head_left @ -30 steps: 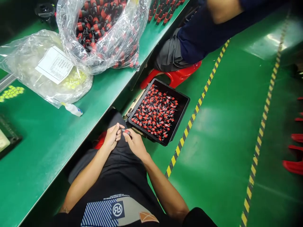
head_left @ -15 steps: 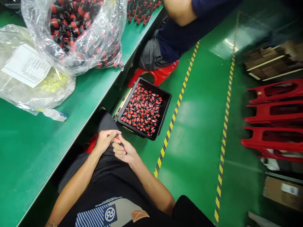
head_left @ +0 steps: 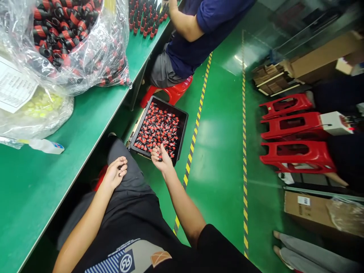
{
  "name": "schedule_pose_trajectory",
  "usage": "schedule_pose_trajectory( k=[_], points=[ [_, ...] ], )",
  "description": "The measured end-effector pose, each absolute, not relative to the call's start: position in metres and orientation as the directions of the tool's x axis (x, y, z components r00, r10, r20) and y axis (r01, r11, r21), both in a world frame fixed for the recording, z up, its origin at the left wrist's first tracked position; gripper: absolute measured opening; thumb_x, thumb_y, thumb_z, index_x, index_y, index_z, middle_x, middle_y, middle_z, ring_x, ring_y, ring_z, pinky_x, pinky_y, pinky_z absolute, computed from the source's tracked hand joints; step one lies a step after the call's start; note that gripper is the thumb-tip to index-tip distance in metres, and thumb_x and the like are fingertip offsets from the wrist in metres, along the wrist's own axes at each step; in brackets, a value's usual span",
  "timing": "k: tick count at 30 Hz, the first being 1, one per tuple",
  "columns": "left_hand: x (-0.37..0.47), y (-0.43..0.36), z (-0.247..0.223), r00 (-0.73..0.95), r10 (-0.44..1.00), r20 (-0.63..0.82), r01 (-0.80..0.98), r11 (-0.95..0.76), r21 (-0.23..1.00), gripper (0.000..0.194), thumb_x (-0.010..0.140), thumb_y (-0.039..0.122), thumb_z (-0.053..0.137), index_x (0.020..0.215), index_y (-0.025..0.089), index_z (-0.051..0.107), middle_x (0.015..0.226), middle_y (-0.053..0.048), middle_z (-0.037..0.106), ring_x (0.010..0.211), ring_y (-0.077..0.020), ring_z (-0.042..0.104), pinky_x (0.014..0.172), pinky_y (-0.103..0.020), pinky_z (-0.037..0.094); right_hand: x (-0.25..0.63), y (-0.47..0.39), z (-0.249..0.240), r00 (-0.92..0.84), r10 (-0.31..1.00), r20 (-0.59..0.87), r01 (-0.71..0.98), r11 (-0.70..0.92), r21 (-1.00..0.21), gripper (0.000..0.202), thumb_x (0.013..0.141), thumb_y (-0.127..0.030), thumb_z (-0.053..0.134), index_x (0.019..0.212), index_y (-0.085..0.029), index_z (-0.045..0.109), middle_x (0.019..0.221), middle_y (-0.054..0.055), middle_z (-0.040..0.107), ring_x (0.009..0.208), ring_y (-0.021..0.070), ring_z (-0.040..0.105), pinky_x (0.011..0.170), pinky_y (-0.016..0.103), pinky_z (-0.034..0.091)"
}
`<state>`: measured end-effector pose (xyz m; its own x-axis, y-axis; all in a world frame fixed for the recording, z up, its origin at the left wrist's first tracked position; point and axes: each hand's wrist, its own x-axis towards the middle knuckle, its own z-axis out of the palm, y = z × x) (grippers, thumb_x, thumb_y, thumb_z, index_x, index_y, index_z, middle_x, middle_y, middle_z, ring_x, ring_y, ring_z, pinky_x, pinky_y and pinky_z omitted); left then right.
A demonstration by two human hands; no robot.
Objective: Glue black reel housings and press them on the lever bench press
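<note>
My left hand (head_left: 116, 171) is closed above my thigh, with small black plastic pieces (head_left: 120, 167) showing between its curled fingers. Over the near edge of a black bin (head_left: 184, 131), my right hand (head_left: 162, 160) has its fingers bent round a small red-and-black plastic part (head_left: 160, 157), mostly covered by them. The bin holds a heap of similar red-and-black parts (head_left: 156, 127) with pointed tips.
On the green table (head_left: 93, 113) lie an open plastic bag (head_left: 113, 57) of larger red-and-black pieces and a bag of yellow pieces (head_left: 42, 106). Upright parts (head_left: 145, 22) stand farther back. A co-worker (head_left: 187, 41) sits on a red stool (head_left: 170, 93). Red stools (head_left: 295, 149) line the right.
My hands were together over my lap, working on a red-and-black part. Now they are apart: the right has moved out to the bin, the left stays above my thigh. The view has shifted rightward.
</note>
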<state>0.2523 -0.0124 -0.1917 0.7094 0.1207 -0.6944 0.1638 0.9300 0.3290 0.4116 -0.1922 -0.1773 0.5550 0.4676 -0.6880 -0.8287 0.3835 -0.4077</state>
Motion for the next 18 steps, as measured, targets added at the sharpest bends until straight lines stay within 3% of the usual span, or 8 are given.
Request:
schedule_pose_trajectory(
  k=[2, 5, 8, 14, 18],
  points=[
    [0.251, -0.015, -0.192, 0.713, 0.118, -0.691, 0.176, 0.924, 0.339, 0.027, 0.075, 0.007, 0.077, 0.097, 0.012, 0.064, 0.078, 0.001, 0.059, 0.045, -0.0021, 0.036, 0.035, -0.014, 0.024, 0.405, -0.192, -0.186, 0.504, 0.481, -0.717, -0.863, 0.323, -0.389, 0.026, 0.103, -0.027, 0.06, 0.082, -0.021, 0.046, 0.066, -0.007, 0.045, 0.048, 0.0047, 0.036, 0.038, 0.01, 0.024],
    [0.25, -0.02, -0.192, 0.722, 0.108, -0.683, 0.201, 0.913, 0.356, 0.029, 0.083, 0.027, 0.084, 0.096, 0.014, 0.062, 0.067, 0.006, 0.049, 0.04, -0.0013, 0.029, 0.034, -0.014, 0.019, 0.378, -0.183, -0.196, 0.447, 0.509, -0.735, -0.895, 0.251, -0.37, 0.014, 0.095, -0.015, 0.065, 0.089, -0.019, 0.053, 0.07, -0.005, 0.055, 0.051, 0.0046, 0.043, 0.039, 0.01, 0.025],
    [0.249, -0.022, -0.193, 0.739, 0.112, -0.665, 0.212, 0.897, 0.387, 0.04, 0.081, 0.043, 0.087, 0.091, 0.015, 0.06, 0.063, 0.01, 0.04, 0.04, -0.0017, 0.028, 0.035, -0.013, 0.02, 0.352, -0.169, -0.2, 0.446, 0.523, -0.726, -0.894, 0.224, -0.388, 0.016, 0.094, -0.026, 0.072, 0.098, -0.017, 0.06, 0.071, -0.003, 0.062, 0.043, 0.0034, 0.039, 0.036, 0.013, 0.024],
    [0.249, -0.02, -0.186, 0.774, 0.113, -0.623, 0.222, 0.873, 0.435, 0.043, 0.074, 0.036, 0.092, 0.097, 0.015, 0.062, 0.07, 0.006, 0.051, 0.043, -0.0012, 0.033, 0.037, -0.012, 0.022, 0.338, -0.155, -0.194, 0.554, 0.521, -0.649, -0.806, 0.141, -0.575, 0.048, 0.082, -0.061, 0.081, 0.089, -0.017, 0.065, 0.07, 0.002, 0.07, 0.037, 0.0041, 0.037, 0.033, 0.019, 0.021],
    [0.249, -0.021, -0.18, 0.795, 0.125, -0.594, 0.205, 0.866, 0.456, 0.045, 0.077, 0.048, 0.09, 0.089, 0.014, 0.064, 0.059, 0.01, 0.039, 0.041, -0.0012, 0.027, 0.037, -0.013, 0.019, 0.339, -0.156, -0.183, 0.574, 0.572, -0.586, -0.74, 0.056, -0.67, 0.049, 0.071, -0.059, 0.09, 0.085, -0.017, 0.07, 0.074, -0.002, 0.063, 0.044, 0.0017, 0.033, 0.037, 0.018, 0.019]
  ],
)
